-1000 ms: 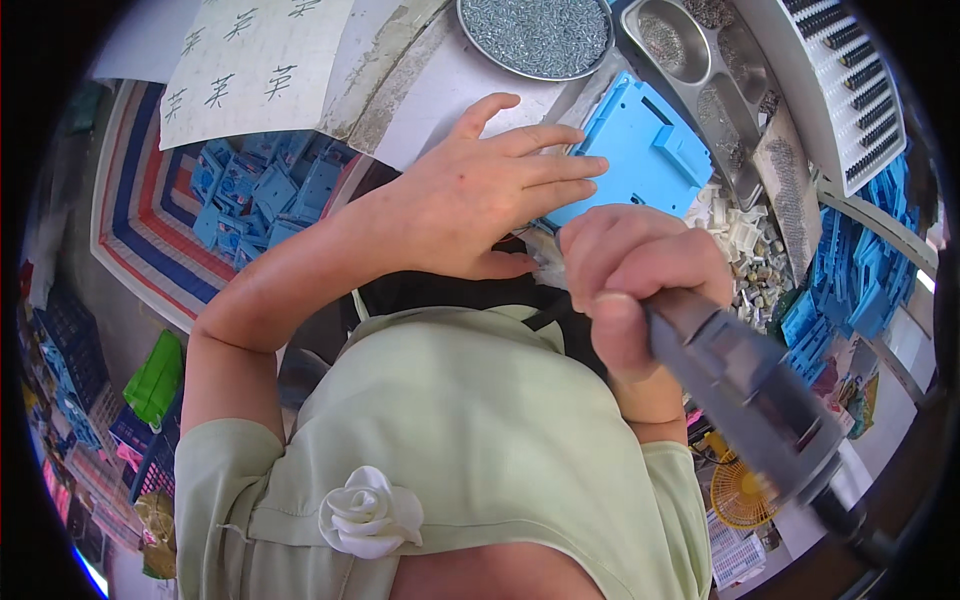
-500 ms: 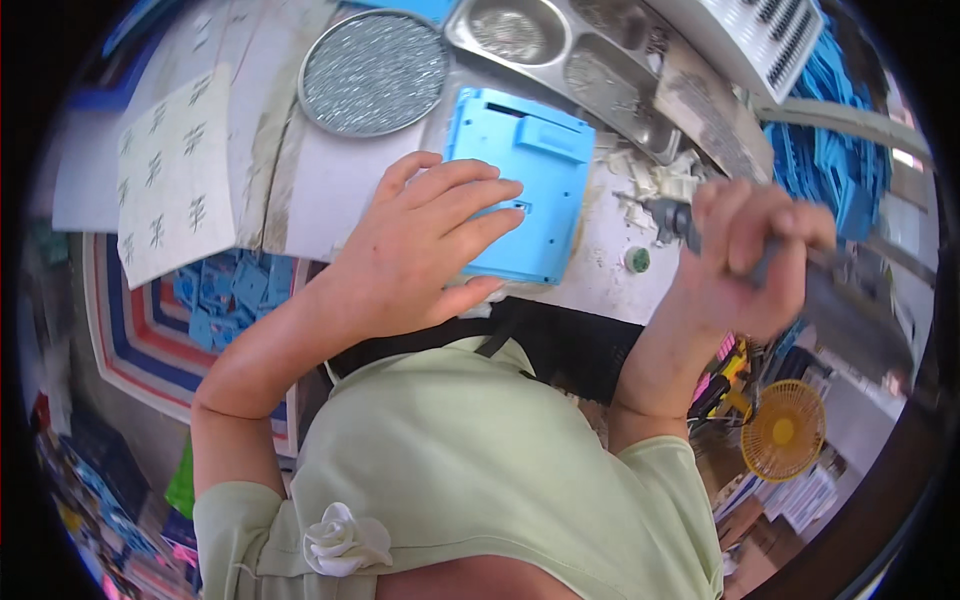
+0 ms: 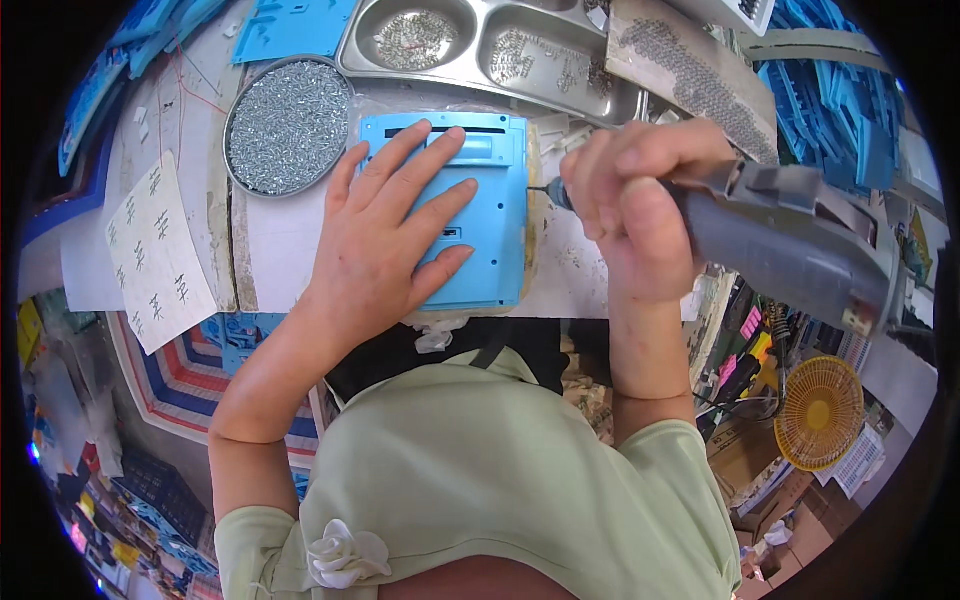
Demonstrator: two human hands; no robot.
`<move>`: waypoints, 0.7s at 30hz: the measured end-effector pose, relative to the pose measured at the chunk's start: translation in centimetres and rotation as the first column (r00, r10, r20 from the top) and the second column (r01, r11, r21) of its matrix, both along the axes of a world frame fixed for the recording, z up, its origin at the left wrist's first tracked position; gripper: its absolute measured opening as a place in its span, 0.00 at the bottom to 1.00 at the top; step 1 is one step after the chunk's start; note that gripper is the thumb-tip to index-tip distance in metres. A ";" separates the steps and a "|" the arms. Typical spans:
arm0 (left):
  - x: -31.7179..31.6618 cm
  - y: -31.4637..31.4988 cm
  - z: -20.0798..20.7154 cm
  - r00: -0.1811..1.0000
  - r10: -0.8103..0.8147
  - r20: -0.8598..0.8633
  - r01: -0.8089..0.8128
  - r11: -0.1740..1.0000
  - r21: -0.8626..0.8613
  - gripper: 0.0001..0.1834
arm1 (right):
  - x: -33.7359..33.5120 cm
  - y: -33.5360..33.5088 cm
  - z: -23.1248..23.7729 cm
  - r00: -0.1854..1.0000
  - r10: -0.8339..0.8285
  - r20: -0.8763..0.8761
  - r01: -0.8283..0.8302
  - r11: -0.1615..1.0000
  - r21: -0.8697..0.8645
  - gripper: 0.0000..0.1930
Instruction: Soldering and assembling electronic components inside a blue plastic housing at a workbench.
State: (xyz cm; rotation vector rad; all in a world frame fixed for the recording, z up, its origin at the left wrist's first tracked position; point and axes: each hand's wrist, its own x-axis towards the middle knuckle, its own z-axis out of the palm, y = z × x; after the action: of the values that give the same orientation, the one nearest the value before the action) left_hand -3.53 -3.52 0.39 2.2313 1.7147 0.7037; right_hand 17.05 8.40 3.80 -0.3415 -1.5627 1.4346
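A flat, square blue plastic casing lies on the worktop in front of me, with a slot and a raised block near its far edge. My left hand rests on it, palm down and fingers spread, covering its left part. My right hand is wrapped round a grey power screwdriver, held almost level with its body out to the right. Its thin bit points left and reaches the casing's right edge, near the upper corner; whether it touches a screw there is too small to tell.
Beyond the casing stand a round dish of small metal screws and a steel compartment tray with small parts. A board of small metal pieces is at the far right. Blue parts are heaped behind it. A yellow fan stands lower right.
My right hand has brought the screwdriver left, so its bit is now at the casing's edge. The view has shifted, and my left hand now lies further over the casing.
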 end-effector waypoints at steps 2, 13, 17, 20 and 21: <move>0.0 -0.1 -0.1 1.000 0.009 -0.009 -0.009 1.000 -0.019 0.27 | -0.5 0.3 0.3 0.999 -0.003 -0.045 0.003 1.000 0.004 0.09; 0.0 0.1 -0.7 1.000 0.016 -0.001 -0.016 1.000 0.019 0.26 | 1.1 -3.3 1.8 0.997 0.081 0.019 -0.079 0.992 -0.099 0.09; 0.0 0.4 -0.7 1.000 0.010 0.013 -0.011 0.999 0.040 0.26 | 1.5 -4.9 0.7 0.999 0.033 -0.013 -0.035 0.985 -0.168 0.09; -1.6 2.4 -0.8 0.984 0.118 0.136 -0.130 0.988 0.079 0.25 | 1.3 -4.3 2.1 0.985 0.111 -0.130 -0.128 0.983 -0.132 0.09; -2.0 3.3 -1.9 0.994 0.089 0.063 -0.099 0.979 0.178 0.24 | 0.8 -4.3 3.1 0.990 0.093 -0.103 -0.102 0.991 -0.087 0.08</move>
State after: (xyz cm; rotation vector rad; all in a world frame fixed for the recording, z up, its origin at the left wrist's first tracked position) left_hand -5.48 -0.21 -1.51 2.2341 1.8053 0.9697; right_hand 17.84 4.14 6.93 -0.2474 -1.4539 1.5790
